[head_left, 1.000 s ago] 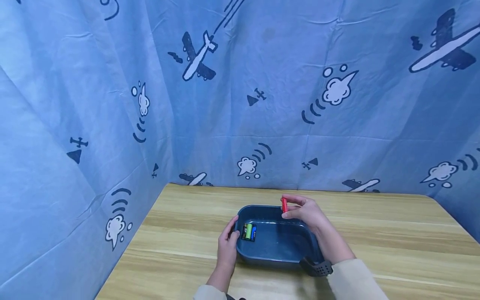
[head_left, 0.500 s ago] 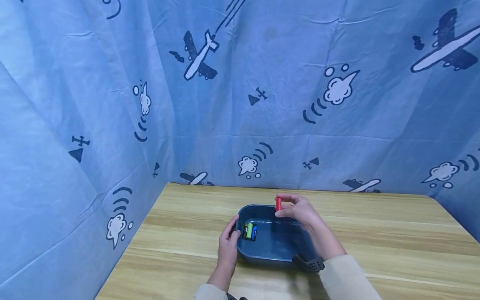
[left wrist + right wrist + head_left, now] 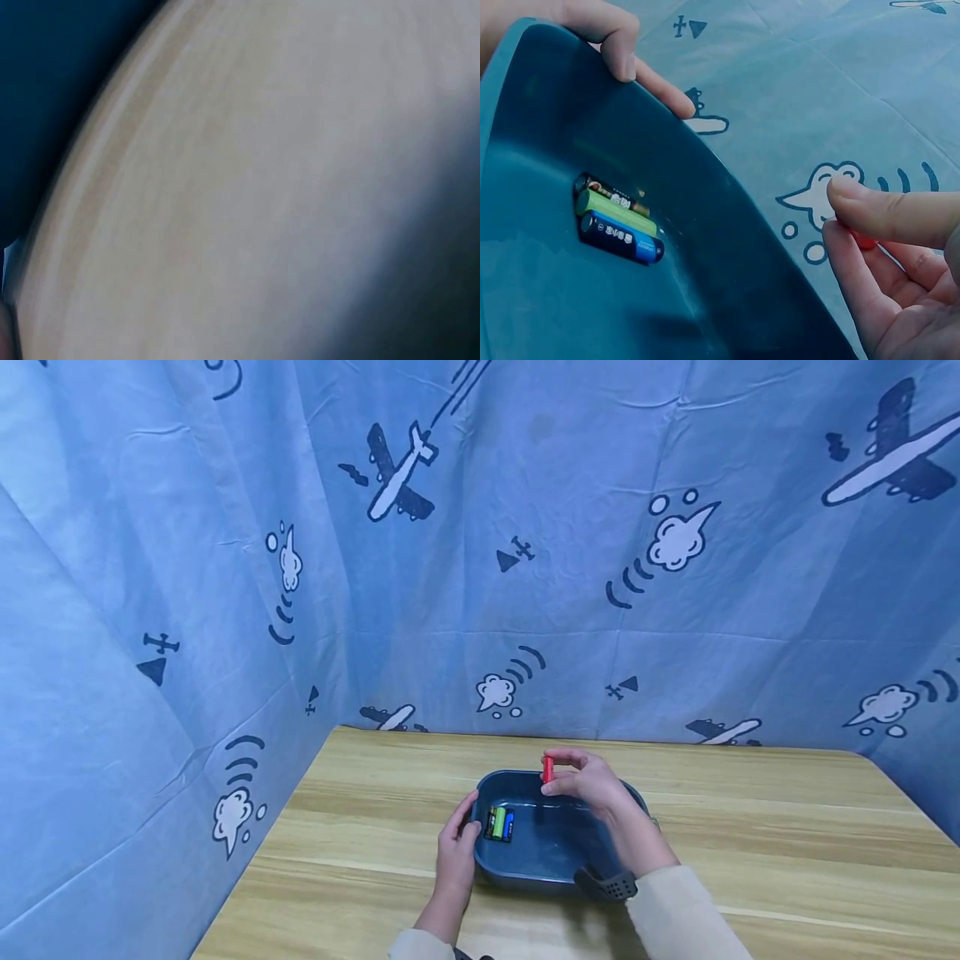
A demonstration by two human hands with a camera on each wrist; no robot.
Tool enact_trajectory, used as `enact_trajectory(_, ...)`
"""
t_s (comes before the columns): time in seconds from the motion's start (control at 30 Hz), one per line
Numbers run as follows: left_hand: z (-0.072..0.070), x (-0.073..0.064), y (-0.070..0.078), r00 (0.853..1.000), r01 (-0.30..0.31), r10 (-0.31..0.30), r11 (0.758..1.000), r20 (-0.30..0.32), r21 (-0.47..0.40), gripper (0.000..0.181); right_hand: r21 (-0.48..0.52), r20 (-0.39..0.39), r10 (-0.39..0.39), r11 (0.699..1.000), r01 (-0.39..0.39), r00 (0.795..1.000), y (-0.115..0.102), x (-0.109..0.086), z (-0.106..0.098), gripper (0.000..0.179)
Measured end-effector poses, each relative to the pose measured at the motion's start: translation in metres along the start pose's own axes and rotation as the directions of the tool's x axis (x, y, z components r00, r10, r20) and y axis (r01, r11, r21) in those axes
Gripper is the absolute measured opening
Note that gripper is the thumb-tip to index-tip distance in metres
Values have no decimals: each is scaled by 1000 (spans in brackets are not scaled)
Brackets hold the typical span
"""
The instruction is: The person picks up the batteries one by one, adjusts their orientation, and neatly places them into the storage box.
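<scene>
My right hand (image 3: pixel 588 781) pinches a red battery (image 3: pixel 548 768) upright between thumb and fingers, above the far side of a dark blue basin (image 3: pixel 555 843). In the right wrist view the red battery (image 3: pixel 864 241) is mostly hidden by the fingers. My left hand (image 3: pixel 457 843) grips the basin's left rim, thumb over the edge and fingers outside. Inside, near that end, a black battery (image 3: pixel 600 187), a green battery (image 3: pixel 619 213) and a blue-and-black battery (image 3: pixel 622 237) lie side by side, touching. The left wrist view shows only a sliver of the hand beside the basin (image 3: pixel 60 90).
A wood-grain table (image 3: pixel 360 827) bears the basin. Blue curtains (image 3: pixel 570 568) printed with planes and clouds hang behind and at the sides. A small greenish bit (image 3: pixel 654 821) shows past the basin's right edge, too small to tell. Dark straps (image 3: pixel 611 885) circle the wrists.
My right hand has moved left over the basin with the red battery, slowing in the last half second. The left hand and the batteries in the basin have stayed put.
</scene>
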State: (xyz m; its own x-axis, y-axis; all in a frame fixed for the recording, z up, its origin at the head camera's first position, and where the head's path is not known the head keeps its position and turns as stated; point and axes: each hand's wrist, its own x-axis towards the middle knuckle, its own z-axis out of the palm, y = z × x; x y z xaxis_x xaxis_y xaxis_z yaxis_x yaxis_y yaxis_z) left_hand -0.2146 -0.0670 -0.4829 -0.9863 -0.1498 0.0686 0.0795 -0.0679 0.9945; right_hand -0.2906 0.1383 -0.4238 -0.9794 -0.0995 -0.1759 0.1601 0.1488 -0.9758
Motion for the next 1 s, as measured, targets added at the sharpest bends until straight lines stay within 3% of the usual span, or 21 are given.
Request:
enact_trajectory(0.27,-2,14,-31,1000,-4,4,1000,-11,-13,39,9,-3,12,1000,-12,1000,-1,3,5,61)
enact_trajectory(0.37,-1,17,-36,1000,-4,4,1000,-18,-3,39,8,-8,17,1000,-17,1000,0,4,8,60)
enact_trajectory(0.43,-1,16,-34,1000,0,0,1000,-19,-11,39,7,-5,17,1000,-17,1000,0,5,9,60)
enact_trajectory(0.67,0,0,0,1000,-2,2,1000,2,8,39,29,20,12,1000,-12,1000,5,9,13,54)
enact_trajectory(0.9,0,0,0,1000,4,-4,1000,2,26,39,60,40,20,998,-22,999,10,11,17,52)
enact_trajectory(1.0,-1,4,-7,1000,-1,2,1000,-1,17,39,65,57,26,997,-30,998,10,11,18,54)
